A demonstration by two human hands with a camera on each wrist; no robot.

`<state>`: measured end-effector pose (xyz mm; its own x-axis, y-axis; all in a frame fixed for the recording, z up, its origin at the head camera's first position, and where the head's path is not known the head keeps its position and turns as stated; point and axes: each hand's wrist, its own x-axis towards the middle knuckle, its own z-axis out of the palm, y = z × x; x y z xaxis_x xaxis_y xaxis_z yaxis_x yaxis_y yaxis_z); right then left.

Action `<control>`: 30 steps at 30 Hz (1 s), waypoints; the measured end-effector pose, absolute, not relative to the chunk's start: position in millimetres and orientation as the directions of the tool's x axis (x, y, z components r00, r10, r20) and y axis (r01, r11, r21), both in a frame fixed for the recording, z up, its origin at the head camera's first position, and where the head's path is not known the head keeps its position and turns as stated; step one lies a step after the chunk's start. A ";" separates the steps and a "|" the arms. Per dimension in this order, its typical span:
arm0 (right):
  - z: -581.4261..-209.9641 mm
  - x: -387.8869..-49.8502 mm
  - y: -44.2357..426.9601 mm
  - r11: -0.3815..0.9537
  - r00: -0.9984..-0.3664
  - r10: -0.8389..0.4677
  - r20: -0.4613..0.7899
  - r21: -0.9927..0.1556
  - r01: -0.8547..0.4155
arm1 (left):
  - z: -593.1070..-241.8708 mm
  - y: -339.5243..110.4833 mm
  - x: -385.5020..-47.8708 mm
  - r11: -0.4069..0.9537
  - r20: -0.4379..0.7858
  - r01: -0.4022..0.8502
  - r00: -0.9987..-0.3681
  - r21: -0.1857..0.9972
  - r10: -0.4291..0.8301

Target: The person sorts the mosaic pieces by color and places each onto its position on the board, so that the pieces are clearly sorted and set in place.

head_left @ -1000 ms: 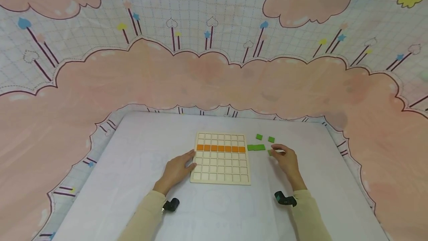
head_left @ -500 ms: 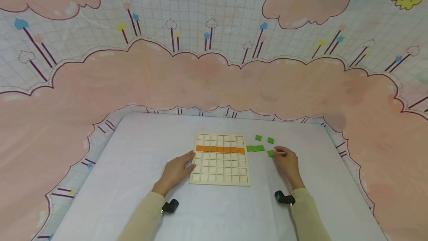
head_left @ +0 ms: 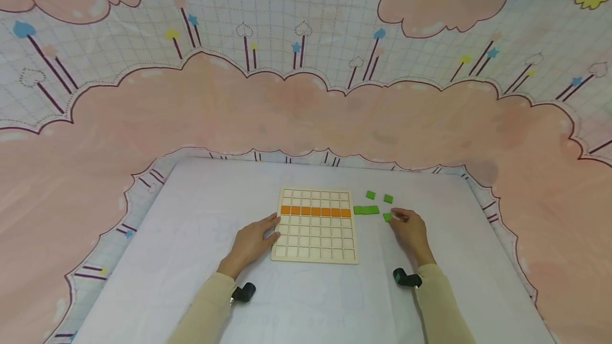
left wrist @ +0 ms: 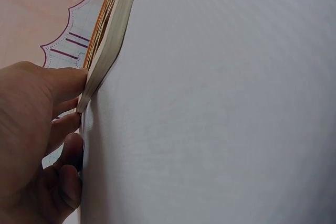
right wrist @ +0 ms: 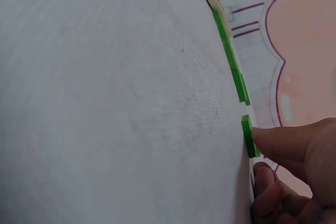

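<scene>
A square wooden grid board (head_left: 315, 232) lies on the white table, one row filled with orange tiles (head_left: 316, 212). Along its left edge rests my left hand (head_left: 251, 243), fingers extended; in the left wrist view the fingertips of that hand (left wrist: 31, 124) touch the board's side (left wrist: 107, 51). My right hand (head_left: 412, 232) is at a green tile (head_left: 387, 217) right of the board. The right wrist view shows the thumb side of the hand (right wrist: 315, 156) touching that tile (right wrist: 248, 136); whether a finger grips its far side is hidden.
Green tiles in a row (head_left: 366, 210) lie against the board's right edge. Two loose green tiles, one at the left (head_left: 370, 195) and one at the right (head_left: 388, 198), lie behind them. A patterned cloth (head_left: 306, 115) surrounds the white table (head_left: 215, 190).
The right fingers shifted slightly off the green tile, then came back against it. The left hand stays at the board's edge, and the tiles lie as before.
</scene>
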<state>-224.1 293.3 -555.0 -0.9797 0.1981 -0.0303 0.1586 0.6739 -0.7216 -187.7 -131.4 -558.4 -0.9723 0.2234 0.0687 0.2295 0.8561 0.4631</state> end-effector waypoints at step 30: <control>-557.1 -223.9 295.6 0.699 -0.989 0.151 -0.005 -0.707 0.110 | -560.1 -131.5 -186.0 0.850 0.071 0.216 -0.976 0.480 0.208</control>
